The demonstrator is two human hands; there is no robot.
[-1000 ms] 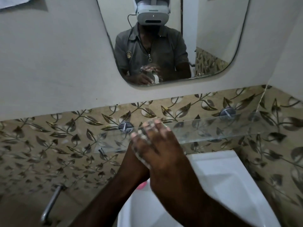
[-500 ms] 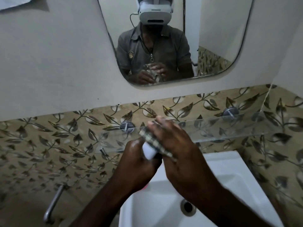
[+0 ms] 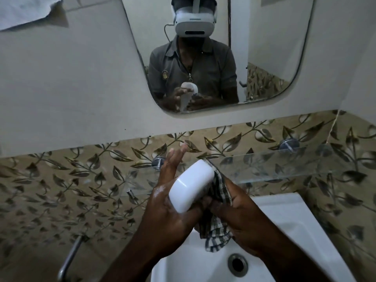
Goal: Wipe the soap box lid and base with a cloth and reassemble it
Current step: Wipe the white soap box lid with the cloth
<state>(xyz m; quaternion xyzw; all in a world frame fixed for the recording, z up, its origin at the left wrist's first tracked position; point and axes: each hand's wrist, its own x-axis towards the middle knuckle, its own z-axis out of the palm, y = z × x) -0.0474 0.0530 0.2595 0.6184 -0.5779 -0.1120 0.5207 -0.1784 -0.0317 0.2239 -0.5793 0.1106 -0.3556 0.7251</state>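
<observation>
Now the left hand [image 3: 164, 202] has its grip wrapped round the white soap box part [image 3: 191, 184]; the right hand [image 3: 244, 216] has its grip clamped on the checked cloth [image 3: 218, 188] against it, above the sink [image 3: 284, 220].

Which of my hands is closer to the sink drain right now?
Right. The right hand, gripping the checked cloth, is just above the drain; the left hand, holding the white soap box part, is farther up and to the left.

Dim, soft indoor light; wide-angle bending at edges, lower corners shadowed.
</observation>
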